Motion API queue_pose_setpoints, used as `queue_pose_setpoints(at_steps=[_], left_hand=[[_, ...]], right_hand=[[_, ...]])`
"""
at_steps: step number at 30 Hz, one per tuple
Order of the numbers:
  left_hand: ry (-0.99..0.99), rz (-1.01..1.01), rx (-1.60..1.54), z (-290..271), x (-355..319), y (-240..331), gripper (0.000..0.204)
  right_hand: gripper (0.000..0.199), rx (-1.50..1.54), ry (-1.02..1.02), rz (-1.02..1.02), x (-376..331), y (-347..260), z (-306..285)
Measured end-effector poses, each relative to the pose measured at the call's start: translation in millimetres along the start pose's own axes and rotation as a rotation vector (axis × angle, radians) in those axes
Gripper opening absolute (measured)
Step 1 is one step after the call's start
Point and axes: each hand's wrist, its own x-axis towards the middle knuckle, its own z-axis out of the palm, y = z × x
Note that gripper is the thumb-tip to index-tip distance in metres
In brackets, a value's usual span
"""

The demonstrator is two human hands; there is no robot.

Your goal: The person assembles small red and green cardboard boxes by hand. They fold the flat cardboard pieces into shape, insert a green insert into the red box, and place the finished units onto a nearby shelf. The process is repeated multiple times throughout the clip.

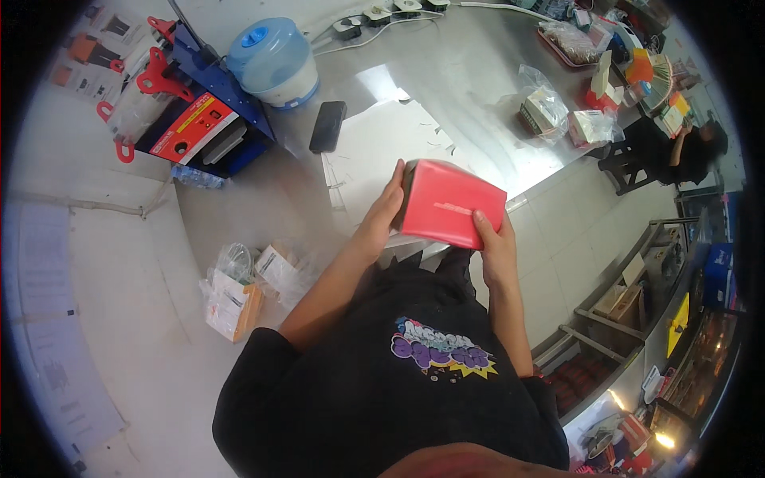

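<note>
A red box (453, 209) with small pale print on its face is held in front of me at the near edge of the metal table. My left hand (386, 209) grips its left side, the fingers mostly hidden behind it. On the lower right corner, my right hand (496, 243) is closed with the thumb on the red face and the fingers behind. Under and beyond the box lies a large white sheet (382, 143) with small dark scraps along its borders. A black phone (327, 127) rests at the sheet's far left corner.
At left stand a blue-and-red machine (203, 131) and a clear-blue lidded container (275, 64). Bagged boxes (233, 307) lie at the near left; another bagged box (544, 111) sits at right. Power sockets (376, 14) line the back. A person (697, 151) sits at the far right, near shelving (621, 311).
</note>
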Motion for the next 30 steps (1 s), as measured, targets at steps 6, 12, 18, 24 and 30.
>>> queue_pose_setpoints(at_steps=[6,12,18,24,30], left_hand=[[0.137,-0.027,0.101,-5,2,6,0.067],[-0.090,-0.180,-0.109,-24,-16,-1,0.061],[0.041,-0.255,0.059,-27,-22,-16,0.053],[-0.016,-0.157,0.082,-8,-20,-23,0.044],[-0.158,-0.546,-0.037,0,9,-24,0.063]], right_hand=[[0.061,0.207,-0.050,-0.040,-8,-4,3],[0.079,-0.022,-0.316,-0.272,0,8,-29],[0.069,-0.193,-0.365,-0.229,-12,-2,-24],[0.061,-0.063,-0.206,-0.022,-24,15,-38],[0.048,-0.125,-0.185,-0.183,-55,-3,-81]])
